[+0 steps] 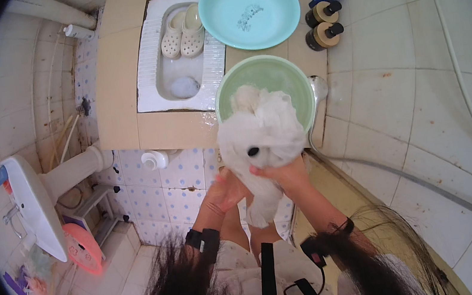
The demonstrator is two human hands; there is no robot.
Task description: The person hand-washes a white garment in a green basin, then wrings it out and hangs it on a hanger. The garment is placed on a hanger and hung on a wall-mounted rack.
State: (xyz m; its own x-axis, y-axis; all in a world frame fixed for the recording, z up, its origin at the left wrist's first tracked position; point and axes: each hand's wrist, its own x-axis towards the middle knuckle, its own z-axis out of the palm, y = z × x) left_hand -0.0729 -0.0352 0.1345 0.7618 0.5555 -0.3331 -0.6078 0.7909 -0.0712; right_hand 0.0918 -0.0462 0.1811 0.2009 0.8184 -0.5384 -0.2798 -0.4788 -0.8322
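Note:
A wet white plush toy (261, 130) with a black oval spot, perhaps its nose or eye, hangs over the near rim of a light green basin (261, 66). My right hand (287, 174) grips its lower right side, thumb on the front. My left hand (228, 190), slightly blurred, holds it from the lower left, its fingers partly hidden behind the toy. One long limb of the toy dangles between my wrists. Its upper part lies inside the basin and hides much of the near wall.
Beyond stands a turquoise basin (275, 10), overlapping a squat toilet (146, 69) that holds cream clogs (191, 40). Several pump bottles (320, 36) line the right wall. A shower head (319, 87) with a grey hose lies beside the green basin. A washbasin (36, 207) is at left.

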